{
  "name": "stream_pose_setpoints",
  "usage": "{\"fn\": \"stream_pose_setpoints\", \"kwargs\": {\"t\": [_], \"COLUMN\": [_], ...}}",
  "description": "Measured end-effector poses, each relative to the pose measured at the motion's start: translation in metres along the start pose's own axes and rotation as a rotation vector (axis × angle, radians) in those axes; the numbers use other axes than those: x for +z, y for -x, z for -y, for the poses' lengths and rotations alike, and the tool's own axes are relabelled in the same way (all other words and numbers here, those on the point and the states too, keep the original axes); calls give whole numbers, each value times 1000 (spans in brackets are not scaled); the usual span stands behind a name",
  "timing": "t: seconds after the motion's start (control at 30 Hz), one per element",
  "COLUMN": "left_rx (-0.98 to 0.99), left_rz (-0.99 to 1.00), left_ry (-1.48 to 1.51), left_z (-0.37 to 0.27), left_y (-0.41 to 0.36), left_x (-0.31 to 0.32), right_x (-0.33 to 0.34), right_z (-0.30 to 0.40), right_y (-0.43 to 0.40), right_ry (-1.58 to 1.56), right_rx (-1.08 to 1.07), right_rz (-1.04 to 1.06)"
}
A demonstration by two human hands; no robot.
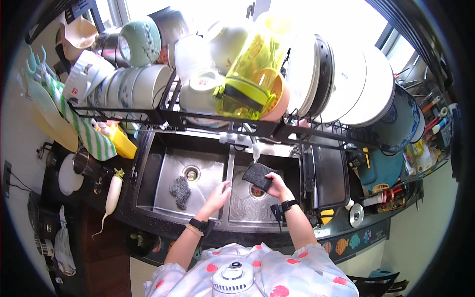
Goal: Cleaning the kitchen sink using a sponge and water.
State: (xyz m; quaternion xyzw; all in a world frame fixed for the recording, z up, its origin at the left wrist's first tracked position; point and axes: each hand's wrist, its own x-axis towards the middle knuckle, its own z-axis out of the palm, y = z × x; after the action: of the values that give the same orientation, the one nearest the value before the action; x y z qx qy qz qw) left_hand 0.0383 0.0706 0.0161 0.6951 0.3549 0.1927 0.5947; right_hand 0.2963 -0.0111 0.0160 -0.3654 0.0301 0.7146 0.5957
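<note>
My right hand (pixel 276 185) grips a dark grey scouring pad (pixel 256 176) above the right basin (pixel 245 209) of a steel double sink. The pad is under the faucet (pixel 256 150), and water runs in that basin. Over the divider between the basins, my left hand (pixel 219 195) is held with fingers apart and holds nothing. A crumpled dark grey mesh cloth or scourer (pixel 180 192) lies in the left basin (pixel 207 174), beside its drain (pixel 191 173).
A black dish rack (pixel 222 124) with bowls, plates and a yellow-green bottle (pixel 245 89) spans the back above the sink. A white radish (pixel 113 193) lies on the left counter. On the right are a dark tray (pixel 330 178) and a round lid (pixel 356 215).
</note>
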Motion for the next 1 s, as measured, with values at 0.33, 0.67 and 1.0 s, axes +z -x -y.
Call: {"fn": "stream_pose_setpoints", "kwargs": {"t": [0.33,0.67,1.0], "left_rx": [-254,-256,-226], "left_rz": [-89,65,27], "left_ry": [350,806,600], "left_z": [18,2,0], "left_y": [-74,-111,-120], "left_x": [27,71,75], "right_x": [-1,-14,0], "right_z": [-1,-6,-15], "right_y": [-60,-40,-37], "right_ry": [-117,28,407], "right_rx": [-16,-105,-457], "right_rz": [-15,-79,-280]}}
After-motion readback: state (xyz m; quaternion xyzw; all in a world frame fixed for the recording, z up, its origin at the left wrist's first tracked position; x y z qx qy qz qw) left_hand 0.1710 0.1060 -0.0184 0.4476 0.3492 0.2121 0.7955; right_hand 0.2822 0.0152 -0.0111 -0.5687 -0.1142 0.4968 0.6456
